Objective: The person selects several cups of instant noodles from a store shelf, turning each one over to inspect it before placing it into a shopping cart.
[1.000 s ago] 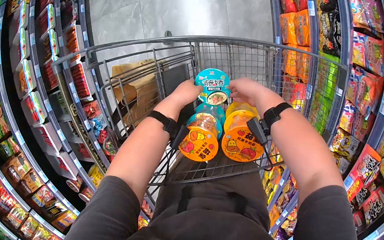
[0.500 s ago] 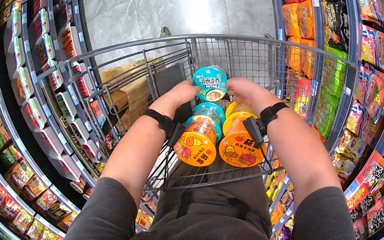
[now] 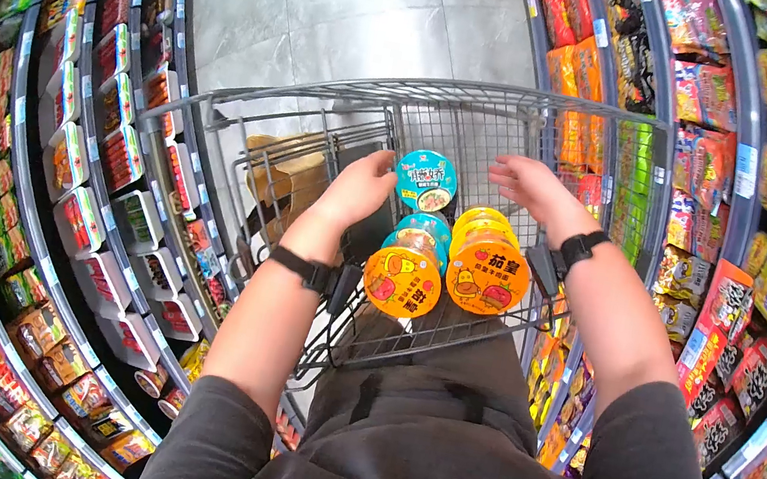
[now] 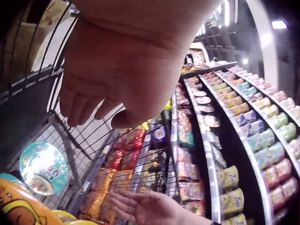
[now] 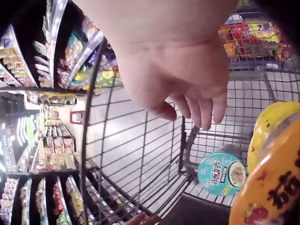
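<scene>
In the head view, a teal instant noodle cup [image 3: 426, 182] stands in the wire shopping cart [image 3: 569, 102], its printed lid facing up. My left hand [image 3: 362, 185] is beside it on the left, fingers relaxed and holding nothing. To its right, my right hand [image 3: 532, 185] is lifted away with fingers extended; the right wrist view shows space between these fingers and the teal cup [image 5: 221, 174]. Nearer my body are two rows of cups, one ending in an orange lid [image 3: 401, 283] with teal cups behind, the other in an orange lid [image 3: 489, 277] with yellow ones behind.
Shelves of bagged noodles [image 3: 706, 162] line the right side, close to the cart. On the left are more shelves with packs and trays [image 3: 77, 219]. A brown box-like thing [image 3: 287, 162] shows through the cart's left wires. Grey tiled floor [image 3: 341, 9] stretches ahead.
Both hands have come off the teal cup, the right one moving out to the right and the left one slightly left. The cup stays in the cart.
</scene>
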Demonstrator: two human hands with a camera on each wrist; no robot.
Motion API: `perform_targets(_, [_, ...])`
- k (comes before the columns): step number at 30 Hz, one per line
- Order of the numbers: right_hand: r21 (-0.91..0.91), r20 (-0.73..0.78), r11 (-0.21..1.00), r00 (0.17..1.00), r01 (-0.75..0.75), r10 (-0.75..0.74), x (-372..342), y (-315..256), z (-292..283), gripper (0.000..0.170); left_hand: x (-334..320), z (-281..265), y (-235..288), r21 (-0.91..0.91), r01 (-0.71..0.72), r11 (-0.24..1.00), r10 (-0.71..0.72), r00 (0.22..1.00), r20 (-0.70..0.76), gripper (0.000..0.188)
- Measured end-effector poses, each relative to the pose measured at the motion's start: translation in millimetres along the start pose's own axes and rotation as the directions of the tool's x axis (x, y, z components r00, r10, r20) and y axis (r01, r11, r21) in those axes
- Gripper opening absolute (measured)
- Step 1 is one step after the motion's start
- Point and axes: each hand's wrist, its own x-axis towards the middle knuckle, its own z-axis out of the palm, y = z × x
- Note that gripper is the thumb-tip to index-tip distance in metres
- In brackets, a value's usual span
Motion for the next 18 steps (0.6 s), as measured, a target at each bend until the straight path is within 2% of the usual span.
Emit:
perform_targets(1, [0.031,-0.011,0.998,0.999,0.05,-0.049,-13,1,-6,0.047,-20,-9,14,-0.064,-0.027,0.998,0.025,0.999,-0.032,0.053])
perform_targets(4, [0.139,-0.024,0.977,0.986,0.164,-0.162,-64,3,-11,0.043,-76,-38,33,-0.043,-0.092,0.995,0.09,0.995,-0.035,0.051])
perform_targets(6, [0.176,-0.053,0.955,0.971,0.24,-0.234,-112,5,-5,0.041,-125,-57,48,-0.093,-0.151,0.984,0.148,0.988,-0.041,0.049])
perform_targets(8, [0.209,-0.073,0.93,0.953,0.303,-0.294,-165,12,7,0.041,-165,-68,39,-0.124,-0.244,0.962,0.233,0.967,-0.101,0.05])
perform_targets(14, [0.304,-0.1,0.869,0.92,0.391,-0.379,-287,94,34,0.039,-287,-105,23,-0.072,-0.343,0.937,0.331,0.933,-0.142,0.047])
perform_targets(18, [0.292,-0.195,0.868,0.913,0.403,-0.358,-343,170,51,0.04,-327,-109,9,-0.073,-0.372,0.925,0.357,0.919,-0.166,0.044])
